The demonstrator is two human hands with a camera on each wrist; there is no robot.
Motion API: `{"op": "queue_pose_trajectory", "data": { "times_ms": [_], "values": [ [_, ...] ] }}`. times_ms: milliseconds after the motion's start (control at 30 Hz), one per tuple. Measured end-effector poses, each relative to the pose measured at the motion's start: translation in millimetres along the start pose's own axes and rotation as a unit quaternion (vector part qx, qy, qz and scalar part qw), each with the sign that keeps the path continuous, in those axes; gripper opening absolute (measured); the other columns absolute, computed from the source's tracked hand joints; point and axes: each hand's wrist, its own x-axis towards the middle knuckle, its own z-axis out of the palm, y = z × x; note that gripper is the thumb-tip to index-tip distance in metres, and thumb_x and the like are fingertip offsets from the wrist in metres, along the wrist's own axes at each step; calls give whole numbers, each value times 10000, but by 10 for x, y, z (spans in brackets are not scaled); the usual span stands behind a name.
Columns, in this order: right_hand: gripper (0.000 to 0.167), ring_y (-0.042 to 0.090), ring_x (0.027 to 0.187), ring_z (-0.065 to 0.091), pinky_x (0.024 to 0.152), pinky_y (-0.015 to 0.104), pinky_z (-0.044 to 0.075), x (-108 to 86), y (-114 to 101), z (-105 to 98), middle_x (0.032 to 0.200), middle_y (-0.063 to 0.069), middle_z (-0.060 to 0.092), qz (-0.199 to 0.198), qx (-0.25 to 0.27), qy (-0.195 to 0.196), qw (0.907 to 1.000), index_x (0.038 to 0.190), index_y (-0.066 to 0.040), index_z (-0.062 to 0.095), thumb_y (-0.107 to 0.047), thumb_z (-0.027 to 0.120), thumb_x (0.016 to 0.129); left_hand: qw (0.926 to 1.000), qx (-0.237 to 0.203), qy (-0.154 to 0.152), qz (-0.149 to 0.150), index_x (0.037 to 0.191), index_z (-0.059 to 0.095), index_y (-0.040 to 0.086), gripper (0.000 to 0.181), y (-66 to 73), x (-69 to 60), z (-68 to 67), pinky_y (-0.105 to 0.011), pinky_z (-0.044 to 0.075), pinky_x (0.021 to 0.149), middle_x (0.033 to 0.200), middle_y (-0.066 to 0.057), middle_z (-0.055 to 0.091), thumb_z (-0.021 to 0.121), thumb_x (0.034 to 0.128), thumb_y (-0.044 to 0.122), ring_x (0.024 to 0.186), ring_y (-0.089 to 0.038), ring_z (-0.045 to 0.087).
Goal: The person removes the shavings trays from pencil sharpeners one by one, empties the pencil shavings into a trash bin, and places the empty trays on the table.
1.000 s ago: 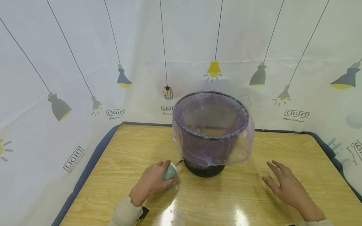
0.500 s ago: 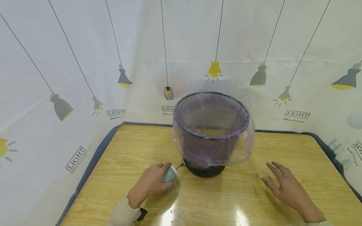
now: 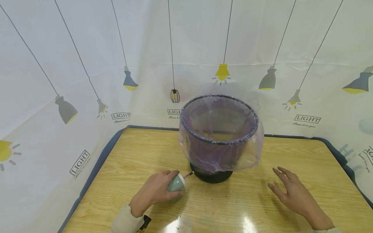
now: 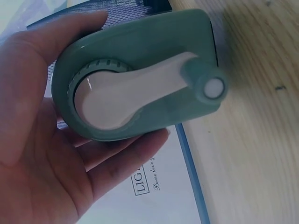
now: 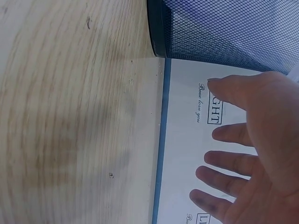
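In the head view my left hand grips a rounded green device, with a thin dark-tipped stick poking out toward the bin's base. The left wrist view shows the green body between thumb and fingers, and a pale crank arm on its face ending in a round green knob. My right hand, fingers spread and holding nothing, hovers over the table's right side. In the right wrist view that hand is near the mesh bin.
A dark bin lined with a translucent purple bag stands on the wooden table, between and beyond the hands. A white sheet printed with lamps hangs around the back and sides.
My left hand has moved slightly down toward the table's near edge with the green device, and the stick's angle has shifted a little. The right hand has barely moved; the view has shifted slightly.
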Motion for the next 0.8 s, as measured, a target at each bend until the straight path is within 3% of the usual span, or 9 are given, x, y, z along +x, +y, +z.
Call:
{"op": "queue_pose_trajectory", "data": {
  "times_ms": [367,800],
  "values": [
    [665,565,1267,369,894,738,400,0,-17,9,1437,352,383,-11,108,-100,9999,1429,91,437,-362,621,978,9993,-120,-285,212,1341,594,85,695,82,-3,-81,-232,477,591,1126,-102,694,755,814,510,825,-166,646],
    [638,559,1259,378,887,733,405,6,-53,6,1428,350,395,-152,284,-26,9995,1419,94,443,-328,627,977,9982,-60,-296,522,1334,599,87,685,147,-8,-109,-219,482,594,1111,-86,700,759,815,504,822,-159,655]
  ]
}}
